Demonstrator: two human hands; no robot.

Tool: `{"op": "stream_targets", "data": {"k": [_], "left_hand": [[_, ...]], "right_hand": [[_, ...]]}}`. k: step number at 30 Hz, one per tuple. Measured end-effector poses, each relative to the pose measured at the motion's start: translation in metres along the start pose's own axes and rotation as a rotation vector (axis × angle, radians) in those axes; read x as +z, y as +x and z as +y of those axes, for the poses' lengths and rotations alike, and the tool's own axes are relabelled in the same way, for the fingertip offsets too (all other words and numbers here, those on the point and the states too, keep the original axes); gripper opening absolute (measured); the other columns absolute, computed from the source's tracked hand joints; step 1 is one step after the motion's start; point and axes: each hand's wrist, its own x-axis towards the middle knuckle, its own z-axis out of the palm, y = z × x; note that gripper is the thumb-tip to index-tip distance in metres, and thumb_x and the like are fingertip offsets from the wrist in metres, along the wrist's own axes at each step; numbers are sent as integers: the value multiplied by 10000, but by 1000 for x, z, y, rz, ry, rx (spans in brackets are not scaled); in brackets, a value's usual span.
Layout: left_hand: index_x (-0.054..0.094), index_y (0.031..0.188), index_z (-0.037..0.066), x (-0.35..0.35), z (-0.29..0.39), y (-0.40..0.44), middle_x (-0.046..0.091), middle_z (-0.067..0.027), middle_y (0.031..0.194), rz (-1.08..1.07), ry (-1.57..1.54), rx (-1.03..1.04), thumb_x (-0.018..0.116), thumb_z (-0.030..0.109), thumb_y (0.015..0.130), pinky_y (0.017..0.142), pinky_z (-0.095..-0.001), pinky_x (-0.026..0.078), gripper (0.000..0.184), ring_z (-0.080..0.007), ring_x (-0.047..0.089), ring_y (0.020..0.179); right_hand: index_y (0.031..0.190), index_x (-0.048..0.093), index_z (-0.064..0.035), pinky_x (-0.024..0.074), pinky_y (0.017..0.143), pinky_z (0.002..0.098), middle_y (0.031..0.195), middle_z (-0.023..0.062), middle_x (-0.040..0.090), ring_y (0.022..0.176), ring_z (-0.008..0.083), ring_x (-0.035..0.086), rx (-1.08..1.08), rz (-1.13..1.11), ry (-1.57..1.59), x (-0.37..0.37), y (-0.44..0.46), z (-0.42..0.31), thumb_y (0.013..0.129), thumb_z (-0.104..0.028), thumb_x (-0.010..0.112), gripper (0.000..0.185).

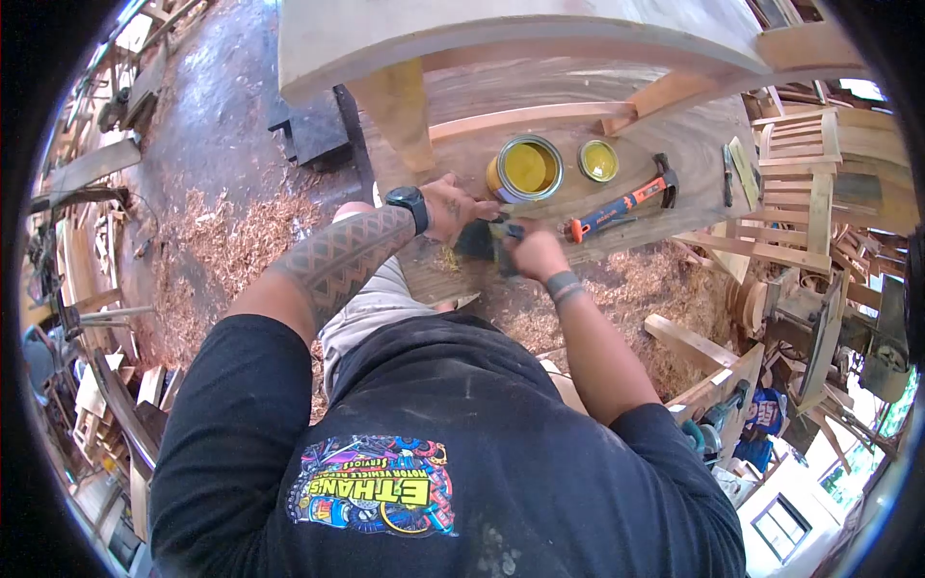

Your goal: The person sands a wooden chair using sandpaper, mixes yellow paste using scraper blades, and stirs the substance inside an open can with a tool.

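My left hand (451, 208), with a dark watch at the wrist, is beside an open can (495, 180) of yellow paste. Its fingers point right and bend over the upper edge of a dark flat piece (476, 241), whose kind I cannot make out. Close by on the right, my right hand (537, 253) is closed, a small dark-blue end poking out toward the left hand. What it grips is mostly hidden and blurred. The can's round lid (597, 161) lies right of it, yellow inside. A hammer (626, 204) with an orange and blue handle rests beyond my right hand.
The wooden bench top (694, 144) carries a dark slim tool (727, 175) and a wood strip (744, 173) at right. A large curved wooden piece (520, 39) stands over the far side. Shavings (231, 241) cover the floor; slatted wooden frames (800, 193) stand right.
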Motion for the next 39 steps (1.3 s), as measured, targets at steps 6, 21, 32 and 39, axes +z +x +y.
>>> {"op": "stream_targets", "data": {"k": [6,21,32,39], "left_hand": [[326,1646,301,-40,6,14,709,-86,1300,-306,92,-41,721,183,857,1083,-444,447,889,-310,601,1313],[604,1420,247,-11,-10,38,732,-116,1216,-235,-227,-165,617,289,970,899,-441,567,452,-325,720,1084],[608,1375,46,14,52,-30,725,-184,1120,-137,-182,-204,627,181,874,829,-489,585,519,-366,730,998],[513,1499,34,23,72,-37,719,-171,1177,-72,-124,-221,567,203,921,844,-485,586,604,-357,731,1025]], "right_hand": [[1164,709,-58,564,908,511,1109,256,722,1027,443,697,-24,-72,-80,19,9,-12,903,-213,652,308],[1092,735,-53,553,893,531,1021,265,726,989,458,694,-82,42,-13,18,2,-14,870,-247,686,299],[1229,699,-8,557,937,436,1128,254,734,1082,406,707,65,116,100,1,-5,28,884,-209,738,401],[1216,700,-15,551,953,482,1158,258,723,1088,420,695,-68,119,-16,9,19,-11,894,-218,718,381]]}}
